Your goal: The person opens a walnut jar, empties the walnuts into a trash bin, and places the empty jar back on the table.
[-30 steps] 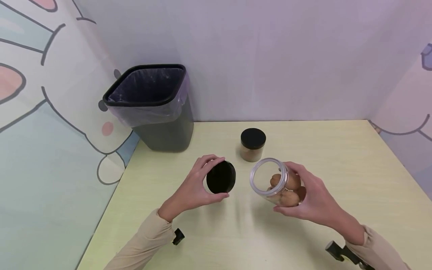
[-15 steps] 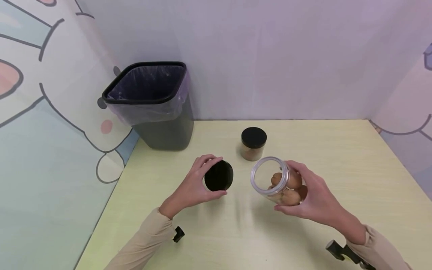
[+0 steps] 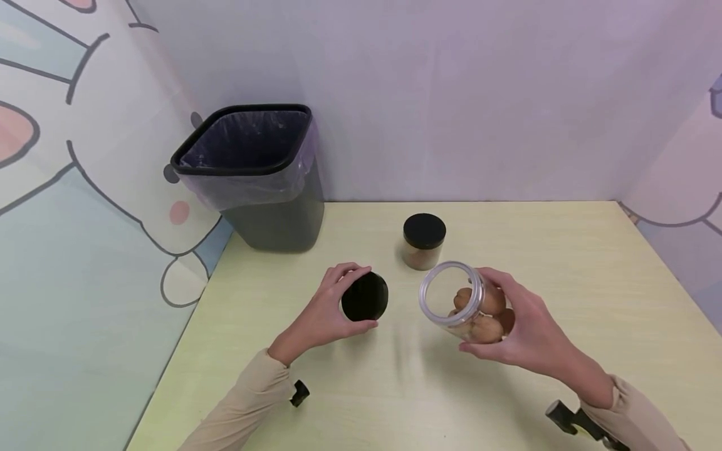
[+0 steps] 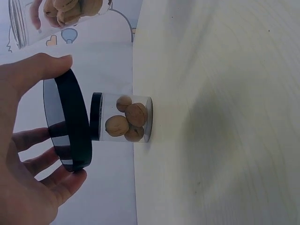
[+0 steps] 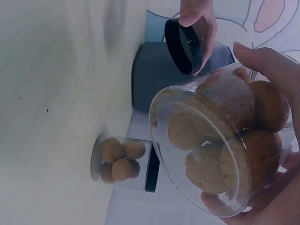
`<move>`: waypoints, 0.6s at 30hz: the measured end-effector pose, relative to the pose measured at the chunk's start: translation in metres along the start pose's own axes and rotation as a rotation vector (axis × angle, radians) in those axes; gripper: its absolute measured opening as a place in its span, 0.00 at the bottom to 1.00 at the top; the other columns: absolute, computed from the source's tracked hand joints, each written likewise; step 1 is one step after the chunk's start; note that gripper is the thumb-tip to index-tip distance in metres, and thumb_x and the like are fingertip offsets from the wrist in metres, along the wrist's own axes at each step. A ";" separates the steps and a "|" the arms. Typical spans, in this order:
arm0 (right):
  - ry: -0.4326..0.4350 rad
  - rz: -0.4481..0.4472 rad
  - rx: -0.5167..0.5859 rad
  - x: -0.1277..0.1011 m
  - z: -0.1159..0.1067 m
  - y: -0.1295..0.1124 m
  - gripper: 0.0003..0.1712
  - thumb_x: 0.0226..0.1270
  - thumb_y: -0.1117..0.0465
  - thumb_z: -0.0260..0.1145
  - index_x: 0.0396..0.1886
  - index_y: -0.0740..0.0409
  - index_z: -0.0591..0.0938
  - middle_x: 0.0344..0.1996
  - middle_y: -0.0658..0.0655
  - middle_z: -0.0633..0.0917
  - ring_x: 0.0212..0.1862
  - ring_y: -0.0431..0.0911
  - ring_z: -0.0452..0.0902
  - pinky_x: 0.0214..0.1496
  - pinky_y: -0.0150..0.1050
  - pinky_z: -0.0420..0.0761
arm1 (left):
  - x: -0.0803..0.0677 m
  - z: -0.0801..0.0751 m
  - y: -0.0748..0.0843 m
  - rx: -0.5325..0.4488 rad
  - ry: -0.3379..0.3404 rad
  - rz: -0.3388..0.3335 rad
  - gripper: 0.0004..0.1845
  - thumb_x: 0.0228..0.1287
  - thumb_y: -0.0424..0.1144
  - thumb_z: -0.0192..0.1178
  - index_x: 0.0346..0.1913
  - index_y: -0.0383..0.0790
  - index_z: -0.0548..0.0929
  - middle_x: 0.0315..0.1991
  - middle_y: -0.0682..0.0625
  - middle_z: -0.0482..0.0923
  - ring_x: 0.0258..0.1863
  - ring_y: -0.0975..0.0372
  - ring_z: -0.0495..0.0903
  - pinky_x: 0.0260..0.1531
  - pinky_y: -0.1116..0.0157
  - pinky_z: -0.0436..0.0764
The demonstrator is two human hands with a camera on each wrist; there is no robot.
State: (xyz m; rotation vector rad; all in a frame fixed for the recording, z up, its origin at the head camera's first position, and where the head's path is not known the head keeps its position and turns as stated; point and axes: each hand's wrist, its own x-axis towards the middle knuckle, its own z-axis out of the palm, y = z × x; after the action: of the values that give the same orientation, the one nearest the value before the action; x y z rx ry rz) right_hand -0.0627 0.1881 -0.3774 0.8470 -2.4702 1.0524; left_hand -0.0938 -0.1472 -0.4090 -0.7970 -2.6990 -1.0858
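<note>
My left hand grips a round black lid by its edge, thumb and fingers on opposite sides, above the table. In my right hand is a clear open jar, tilted with its mouth toward the lid; a gap separates the two. Several walnuts lie inside the jar, gathered toward its base. Behind both hands a second jar stands upright on the table with a black lid on it. Through its clear wall several walnuts show in the left wrist view.
A grey bin with a black rim and a plastic liner stands at the table's back left. The pale table meets a plain wall at the back. A wall with cartoon drawings runs along the left.
My left hand has shifted slightly left with the lid, widening the gap to the open jar a little. The right hand and its jar have stayed nearly still.
</note>
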 end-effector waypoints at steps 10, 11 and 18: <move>-0.017 0.023 0.043 0.003 -0.006 -0.004 0.63 0.19 0.55 0.87 0.64 0.54 0.67 0.47 0.48 0.79 0.43 0.36 0.75 0.39 0.26 0.75 | 0.002 0.005 -0.008 0.005 -0.044 -0.058 0.44 0.41 0.51 0.76 0.66 0.53 0.69 0.60 0.57 0.64 0.57 0.64 0.61 0.52 0.56 0.73; -0.018 0.025 0.052 0.003 -0.006 -0.003 0.62 0.20 0.56 0.87 0.64 0.54 0.67 0.47 0.49 0.79 0.43 0.37 0.75 0.38 0.26 0.75 | 0.002 0.006 -0.009 0.005 -0.050 -0.066 0.44 0.41 0.50 0.76 0.66 0.52 0.69 0.60 0.56 0.64 0.57 0.64 0.61 0.52 0.56 0.72; -0.003 0.010 0.027 0.004 -0.006 -0.002 0.63 0.18 0.54 0.88 0.64 0.56 0.68 0.46 0.49 0.79 0.42 0.36 0.75 0.38 0.27 0.75 | 0.003 0.016 -0.021 0.012 -0.097 -0.104 0.44 0.41 0.50 0.76 0.66 0.54 0.69 0.60 0.57 0.63 0.57 0.64 0.61 0.53 0.56 0.72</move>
State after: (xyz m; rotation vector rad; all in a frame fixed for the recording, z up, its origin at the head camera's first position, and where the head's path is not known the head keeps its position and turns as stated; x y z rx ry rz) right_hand -0.0642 0.1900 -0.3703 0.8461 -2.4701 1.0908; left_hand -0.1064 -0.1479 -0.4327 -0.7335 -2.8542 -1.0771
